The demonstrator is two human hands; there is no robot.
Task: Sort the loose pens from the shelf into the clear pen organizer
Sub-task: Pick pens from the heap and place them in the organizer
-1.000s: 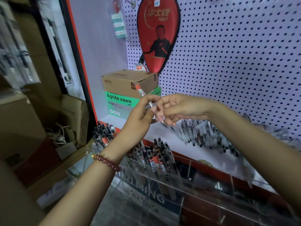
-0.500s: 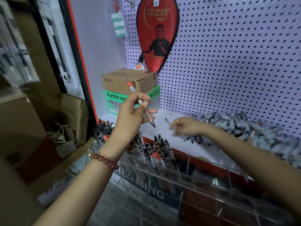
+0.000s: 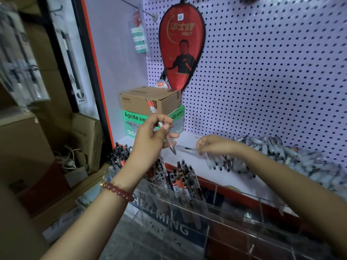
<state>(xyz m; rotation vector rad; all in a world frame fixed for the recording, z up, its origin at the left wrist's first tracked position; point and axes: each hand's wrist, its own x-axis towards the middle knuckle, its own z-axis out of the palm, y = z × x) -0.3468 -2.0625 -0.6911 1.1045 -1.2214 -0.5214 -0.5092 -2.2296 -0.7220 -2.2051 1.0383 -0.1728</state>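
I see my left hand raised above the clear pen organizer, thumb and fingers pinching a red-clipped pen tilted tip-down. Behind the organizer, my right hand reaches palm-down onto the loose pens on the shelf, fingers curled; blur hides whether it grips one

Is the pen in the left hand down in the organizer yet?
No, the left hand holds the pen up in the air, tip down, above the organizer.
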